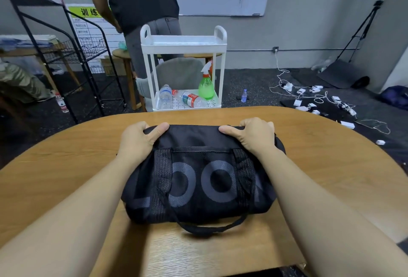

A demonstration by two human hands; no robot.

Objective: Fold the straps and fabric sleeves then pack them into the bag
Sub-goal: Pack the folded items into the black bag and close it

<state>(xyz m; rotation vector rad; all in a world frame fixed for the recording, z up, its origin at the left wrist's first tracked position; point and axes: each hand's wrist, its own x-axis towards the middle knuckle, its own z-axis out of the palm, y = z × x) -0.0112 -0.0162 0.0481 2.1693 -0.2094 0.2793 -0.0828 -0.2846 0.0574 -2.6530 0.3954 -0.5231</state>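
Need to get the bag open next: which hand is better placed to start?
Probably neither: left hand and right hand grip the far top edge of the bag symmetrically. No zipper pull shows, so I cannot favour one.

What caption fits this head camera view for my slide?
Both hands, left and right, grip the far top edge of a black bag on a wooden table.

Duffel bag of matt black woven cloth with open-mesh front pocket and webbing handle; table smooth wood-grain with low sheen; cart glossy white plastic, lower shelf perforated.
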